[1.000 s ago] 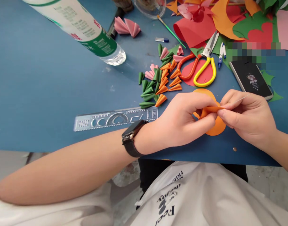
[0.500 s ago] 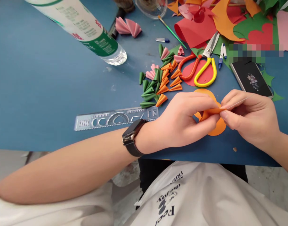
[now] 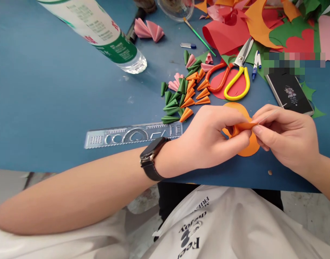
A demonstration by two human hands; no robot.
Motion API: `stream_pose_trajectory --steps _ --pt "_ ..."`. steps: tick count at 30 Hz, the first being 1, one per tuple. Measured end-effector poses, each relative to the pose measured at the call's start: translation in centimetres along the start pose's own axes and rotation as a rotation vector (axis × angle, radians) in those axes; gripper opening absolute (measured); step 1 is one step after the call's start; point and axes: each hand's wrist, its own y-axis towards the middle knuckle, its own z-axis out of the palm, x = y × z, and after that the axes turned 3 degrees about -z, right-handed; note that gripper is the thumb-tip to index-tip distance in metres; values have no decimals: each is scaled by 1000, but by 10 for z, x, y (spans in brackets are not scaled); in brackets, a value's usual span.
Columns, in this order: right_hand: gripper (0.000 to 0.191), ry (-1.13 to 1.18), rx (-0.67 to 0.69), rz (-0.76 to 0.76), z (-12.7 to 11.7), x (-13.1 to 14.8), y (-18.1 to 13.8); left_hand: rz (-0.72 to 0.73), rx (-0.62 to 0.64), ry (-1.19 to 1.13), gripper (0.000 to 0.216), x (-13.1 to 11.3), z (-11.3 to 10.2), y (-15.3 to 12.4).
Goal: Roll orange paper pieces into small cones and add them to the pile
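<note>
My left hand (image 3: 219, 135) pinches a piece of orange paper (image 3: 242, 126) being rolled into a cone, its fingers and thumb around the wide end. The narrow tip sits between the thumb and fingers of my right hand (image 3: 289, 135). A thin, pale, needle-like stick (image 3: 273, 113) pokes out from that tip across my right fingers; where its other end lies is hidden. Under both hands are flat orange paper rounds (image 3: 250, 145). Left of them lie several finished orange cones (image 3: 186, 114) and green cones (image 3: 170, 104), with a few pink ones.
Scissors (image 3: 236, 81) with red and yellow handles rest on a red paper piece beyond my hands. A phone (image 3: 290, 91) lies to the right, a clear ruler (image 3: 135, 135) to the left. A water bottle (image 3: 111, 37) stands at the back left; paper scraps (image 3: 227, 34) cover the back right.
My right fingers have shifted slightly along the orange paper's tip, and one lower finger now shows beneath. The thin stick is tilted a bit more steeply. The camera view has moved slightly.
</note>
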Motion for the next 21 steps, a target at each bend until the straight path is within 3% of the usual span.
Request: stream_pose_trajectory --steps 8,14,21 --pt "31 -112 -43 -153 2 7 -2 127 -95 45 13 -3 1 -7" --pt "28 -115 -15 -132 2 8 -1 80 -77 21 14 -3 0 -6" --pt "25 -173 -76 -76 5 3 -2 67 -72 70 17 0 1 -4"
